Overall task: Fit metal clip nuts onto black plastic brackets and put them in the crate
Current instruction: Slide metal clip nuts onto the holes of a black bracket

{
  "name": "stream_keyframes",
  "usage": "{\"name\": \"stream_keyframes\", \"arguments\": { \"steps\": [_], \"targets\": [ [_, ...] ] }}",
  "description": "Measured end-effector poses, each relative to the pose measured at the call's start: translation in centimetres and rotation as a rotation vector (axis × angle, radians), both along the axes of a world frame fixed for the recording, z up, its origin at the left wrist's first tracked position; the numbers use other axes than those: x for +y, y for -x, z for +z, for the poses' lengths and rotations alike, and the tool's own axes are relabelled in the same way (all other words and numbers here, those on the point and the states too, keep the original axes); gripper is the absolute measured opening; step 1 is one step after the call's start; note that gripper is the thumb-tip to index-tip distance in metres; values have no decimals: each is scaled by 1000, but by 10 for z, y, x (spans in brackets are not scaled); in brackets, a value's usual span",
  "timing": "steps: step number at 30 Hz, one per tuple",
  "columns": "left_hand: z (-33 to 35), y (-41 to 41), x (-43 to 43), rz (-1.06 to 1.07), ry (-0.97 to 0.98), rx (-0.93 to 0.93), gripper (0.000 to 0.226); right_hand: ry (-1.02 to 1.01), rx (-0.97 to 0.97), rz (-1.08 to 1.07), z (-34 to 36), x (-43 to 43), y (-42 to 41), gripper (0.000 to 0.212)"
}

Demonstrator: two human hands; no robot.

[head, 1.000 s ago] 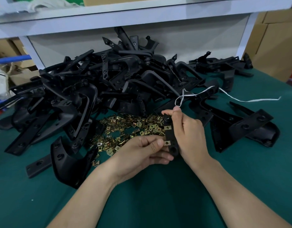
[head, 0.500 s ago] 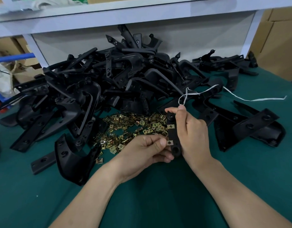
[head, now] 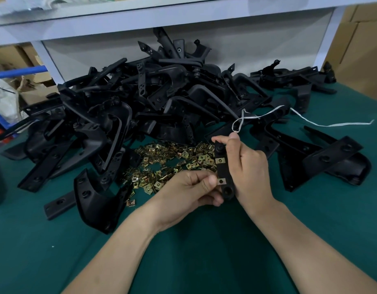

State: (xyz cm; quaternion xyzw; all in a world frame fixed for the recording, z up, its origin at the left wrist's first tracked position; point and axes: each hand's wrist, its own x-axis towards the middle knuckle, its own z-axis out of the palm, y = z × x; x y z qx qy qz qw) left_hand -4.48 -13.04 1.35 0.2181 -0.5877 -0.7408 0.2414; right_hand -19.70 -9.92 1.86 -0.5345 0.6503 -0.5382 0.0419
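No legible text, labels or numbers anywhere.

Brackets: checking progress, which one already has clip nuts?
The bracket between left hand and right hand: two clip nuts sit on it, none visible in the pile.

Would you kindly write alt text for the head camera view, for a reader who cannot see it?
A right hand grips a black bracket upright over a green table while the left hand pinches a metal clip nut at its lower part; a second clip nut sits higher up. Behind lie loose clip nuts and a big pile of black brackets.
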Motion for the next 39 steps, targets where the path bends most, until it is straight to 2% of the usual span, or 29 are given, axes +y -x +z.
{"name": "stream_keyframes", "arguments": {
  "steps": [9,15,22,30,34,39],
  "targets": [
    [0,0,1,-8,25,-8,26,11,20,6,2,2,-2,64],
    [0,2,1,-11,6,-14,46,13,42,20,4,3,-4,65],
    [1,2,3,10,43,-30,49,12,64,11,4,3,-4,66],
    [4,4,8,55,122,-57,32,147,120,-21,5,5,-4,58],
    [6,2,7,36,80,-11,20,214,154,-31,5,4,-3,53],
    [6,1,3,-15,38,16,18,312,236,-117,9,6,2,45]
  ]
}}
